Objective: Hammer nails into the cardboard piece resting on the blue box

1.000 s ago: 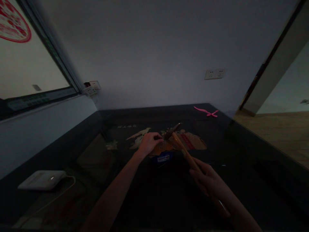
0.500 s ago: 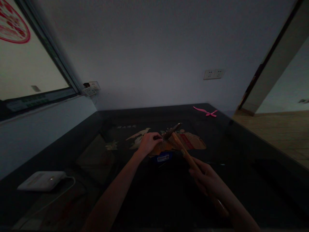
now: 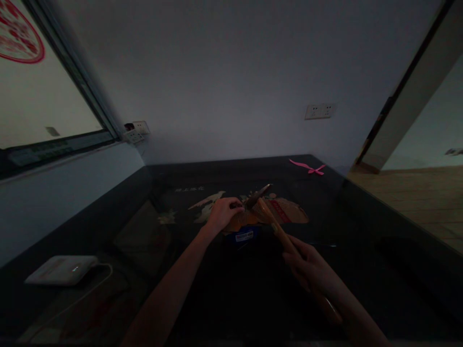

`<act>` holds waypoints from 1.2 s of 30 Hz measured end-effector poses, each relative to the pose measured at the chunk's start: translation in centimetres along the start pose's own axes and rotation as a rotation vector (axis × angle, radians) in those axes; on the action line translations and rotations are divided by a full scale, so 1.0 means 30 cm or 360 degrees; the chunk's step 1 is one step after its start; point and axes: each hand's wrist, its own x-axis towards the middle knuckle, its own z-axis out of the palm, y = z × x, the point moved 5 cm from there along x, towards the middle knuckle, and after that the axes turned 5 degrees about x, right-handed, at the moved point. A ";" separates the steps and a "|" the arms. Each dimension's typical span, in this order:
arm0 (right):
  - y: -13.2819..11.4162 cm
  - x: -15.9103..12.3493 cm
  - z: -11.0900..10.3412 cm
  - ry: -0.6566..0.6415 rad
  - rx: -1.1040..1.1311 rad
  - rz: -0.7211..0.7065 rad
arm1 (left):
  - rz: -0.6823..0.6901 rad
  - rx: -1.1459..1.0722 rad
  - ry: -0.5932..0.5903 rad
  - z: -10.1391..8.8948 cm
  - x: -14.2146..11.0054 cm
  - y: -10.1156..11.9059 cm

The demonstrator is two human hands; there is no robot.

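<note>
Hands [image 3: 222, 213] over dark table [image 3: 361, 207], right one [image 3: 307, 264] gripping wooden-handled hammer [image 3: 278, 230], pink ribbon [image 3: 311, 170] beyond

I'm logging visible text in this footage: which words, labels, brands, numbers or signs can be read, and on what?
"上" and "花": in the line of characters on the dark tabletop; the others are too blurred.
White label on the blue item: too small to read.
White device: faint marks, unreadable.
No numbers or brands legible.

A few pale Chinese characters [image 3: 190, 190] stand on the dark table [image 3: 231, 299], 上 and 花 among them. The white label [image 3: 244, 236] on the blue packet [image 3: 256, 232] is too small to read.
</note>
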 end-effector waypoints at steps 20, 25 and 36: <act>-0.017 -0.006 0.012 -0.0055 -0.0018 0.0000 | -0.0010 -0.0013 -0.0204 -0.028 0.008 -0.069; -0.012 -0.010 0.010 -0.0044 -0.0027 0.0003 | -0.0050 0.0042 -0.0195 -0.035 0.010 -0.066; -0.007 -0.009 0.005 -0.0034 -0.0049 -0.0028 | -0.0037 0.0080 -0.0163 -0.043 0.008 -0.057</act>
